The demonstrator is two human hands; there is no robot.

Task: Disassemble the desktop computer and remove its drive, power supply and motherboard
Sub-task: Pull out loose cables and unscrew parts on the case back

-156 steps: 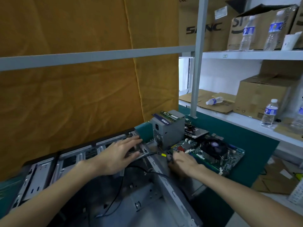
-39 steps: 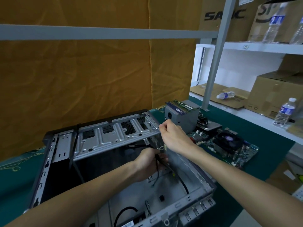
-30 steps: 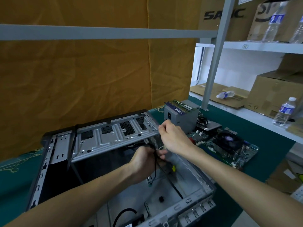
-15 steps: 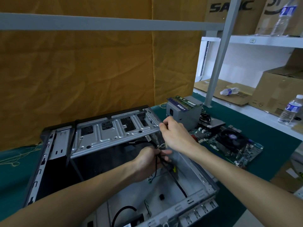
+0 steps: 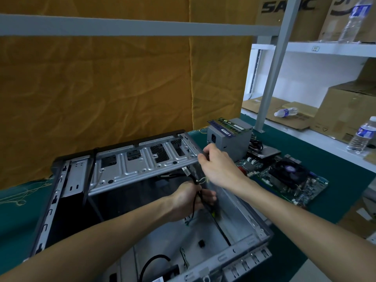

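The open grey computer case (image 5: 240, 208) lies on the green mat, its inside mostly bare. My left hand (image 5: 187, 200) is inside the case and grips a bundle of black cables (image 5: 196, 188) under the drive cage (image 5: 142, 165). My right hand (image 5: 217, 165) holds the right corner of that cage, fingers curled over its edge. Beyond the case stands the grey power supply (image 5: 234, 139) with a memory stick (image 5: 232, 124) on top. The green motherboard (image 5: 284, 180) with its black fan lies to the right on the mat. A flat silver drive (image 5: 268, 152) sits behind it.
A yellow cloth (image 5: 122, 88) hangs behind the bench. A grey upright post (image 5: 272, 78) stands at the right. White shelves carry cardboard boxes (image 5: 350, 110) and water bottles (image 5: 362, 137). Loose black cable (image 5: 154, 263) lies on the case floor near me.
Earlier both hands worked at the low case by the power supply; since then the case has been raised and opened toward me. Over the last second my hands have barely shifted.
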